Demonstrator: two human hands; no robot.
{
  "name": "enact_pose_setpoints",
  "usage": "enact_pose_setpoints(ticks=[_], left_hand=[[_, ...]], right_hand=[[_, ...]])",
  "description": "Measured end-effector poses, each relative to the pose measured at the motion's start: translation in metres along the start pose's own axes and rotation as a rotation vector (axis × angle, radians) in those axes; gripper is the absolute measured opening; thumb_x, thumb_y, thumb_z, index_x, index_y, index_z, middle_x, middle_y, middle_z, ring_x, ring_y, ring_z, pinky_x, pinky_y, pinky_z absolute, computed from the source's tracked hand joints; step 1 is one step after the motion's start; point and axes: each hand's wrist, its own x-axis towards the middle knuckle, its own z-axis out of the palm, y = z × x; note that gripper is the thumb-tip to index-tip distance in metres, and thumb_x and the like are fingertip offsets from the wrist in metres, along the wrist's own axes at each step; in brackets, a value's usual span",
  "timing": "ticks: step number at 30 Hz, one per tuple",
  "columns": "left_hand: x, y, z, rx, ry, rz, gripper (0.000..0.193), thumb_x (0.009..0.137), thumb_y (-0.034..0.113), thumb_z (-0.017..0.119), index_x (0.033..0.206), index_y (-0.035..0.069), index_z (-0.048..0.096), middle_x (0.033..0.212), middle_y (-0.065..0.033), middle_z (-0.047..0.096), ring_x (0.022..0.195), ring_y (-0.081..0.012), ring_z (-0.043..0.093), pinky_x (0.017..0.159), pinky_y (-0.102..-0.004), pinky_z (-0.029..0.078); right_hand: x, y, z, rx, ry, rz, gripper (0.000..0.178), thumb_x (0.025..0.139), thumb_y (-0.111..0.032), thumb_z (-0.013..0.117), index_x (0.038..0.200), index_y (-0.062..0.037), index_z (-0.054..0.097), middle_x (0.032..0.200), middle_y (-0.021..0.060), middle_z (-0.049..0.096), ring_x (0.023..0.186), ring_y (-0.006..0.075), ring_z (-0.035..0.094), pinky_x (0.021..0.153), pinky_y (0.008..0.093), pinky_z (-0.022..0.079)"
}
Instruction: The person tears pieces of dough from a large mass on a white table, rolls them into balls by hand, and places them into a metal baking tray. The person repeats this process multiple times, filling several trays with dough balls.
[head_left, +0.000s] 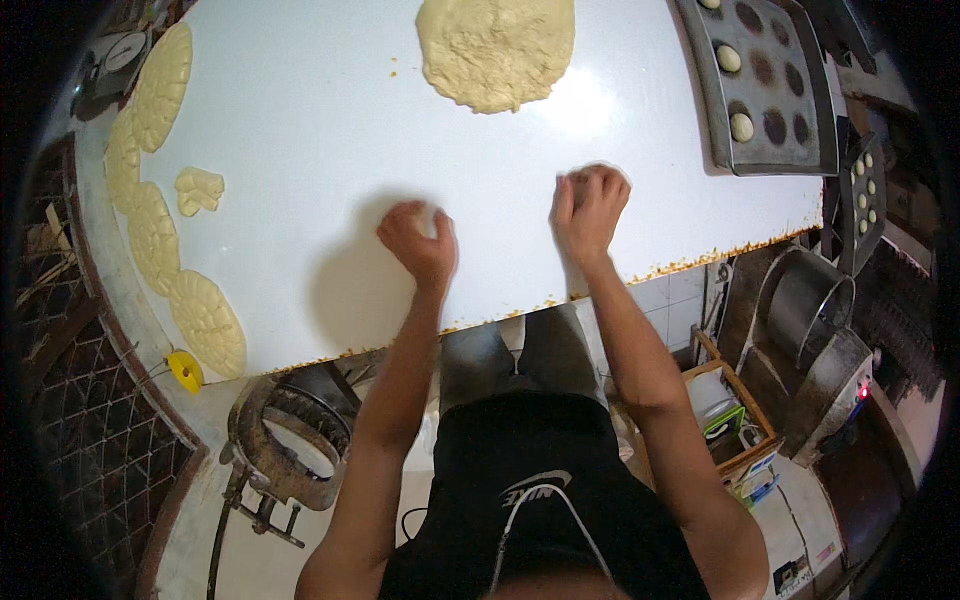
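Note:
Both my hands rest low over the white table, fingers curled down and slightly blurred. My left hand (418,242) is cupped near the middle of the near side; a pale patch shows between its thumb and fingers, but I cannot tell whether it is dough. To the right, my right hand (592,208) is curled in the same way, and whatever may lie under its fingers is hidden. Beyond them sits a large slab of dough (498,50). A small torn piece of dough (199,190) lies to the left of my left hand.
Several flattened, scored dough rounds (207,322) line the table's left edge. At the far right, a metal baking tray (735,150) holds a few dough balls (741,127). Another tray (862,235) stands beyond the table edge. A steel drum machine (805,300) and a wooden crate (745,455) are below right.

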Motion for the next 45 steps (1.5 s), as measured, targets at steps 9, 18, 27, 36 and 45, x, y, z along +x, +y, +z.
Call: enact_pose_setpoints(ticks=[9, 18, 27, 36, 45], left_hand=[[0.06, -0.002, 0.009, -0.13, -0.046, 0.017, 0.024, 0.089, 0.015, 0.084, 0.106, 0.006, 0.068, 0.105, -0.0132, 0.067, 0.109, -0.037, 0.061, 0.097, -0.0531, 0.047], [0.091, -0.002, 0.003, -0.186, -0.133, 0.111, 0.026, 0.087, 0.005, 0.081, 0.11, 0.008, 0.069, 0.113, -0.0126, 0.067, 0.111, -0.0353, 0.06, 0.099, -0.0498, 0.046], [0.09, 0.006, 0.003, -0.083, -0.073, 0.096, 0.041, 0.086, 0.007, 0.084, 0.122, 0.004, 0.066, 0.124, -0.0188, 0.067, 0.119, -0.0418, 0.062, 0.104, -0.0542, 0.05], [0.121, 0.057, 0.012, -0.308, -0.049, -0.028, 0.023, 0.099, -0.001, 0.074, 0.123, 0.001, 0.076, 0.129, -0.0187, 0.076, 0.121, -0.0353, 0.075, 0.104, -0.0456, 0.061], [0.164, 0.123, 0.044, -0.227, -0.25, -0.056, 0.013, 0.099, 0.003, 0.073, 0.112, 0.0, 0.072, 0.111, -0.0185, 0.074, 0.108, -0.0403, 0.071, 0.094, -0.0489, 0.057]], right_hand=[[0.038, 0.002, 0.01, -0.111, 0.09, 0.094, 0.026, 0.092, -0.023, 0.085, 0.107, -0.0072, 0.071, 0.116, 0.0159, 0.068, 0.118, 0.0392, 0.059, 0.104, 0.052, 0.045], [0.05, 0.005, 0.012, -0.083, 0.146, 0.072, 0.018, 0.096, -0.012, 0.079, 0.109, -0.005, 0.068, 0.109, 0.017, 0.067, 0.112, 0.0402, 0.06, 0.1, 0.0555, 0.046], [0.048, 0.016, 0.016, -0.021, 0.069, 0.102, 0.015, 0.097, -0.01, 0.076, 0.106, -0.0038, 0.065, 0.114, 0.0192, 0.067, 0.111, 0.0405, 0.059, 0.099, 0.0562, 0.044], [0.154, -0.007, 0.019, 0.348, -0.287, -0.344, 0.035, 0.092, 0.0, 0.078, 0.125, -0.0029, 0.07, 0.128, 0.0196, 0.067, 0.118, 0.0414, 0.065, 0.099, 0.0492, 0.057], [0.237, -0.033, 0.006, -0.321, -1.182, -0.859, 0.018, 0.086, -0.007, 0.079, 0.101, 0.0025, 0.077, 0.107, 0.015, 0.077, 0.106, 0.0348, 0.074, 0.091, 0.0437, 0.061]])
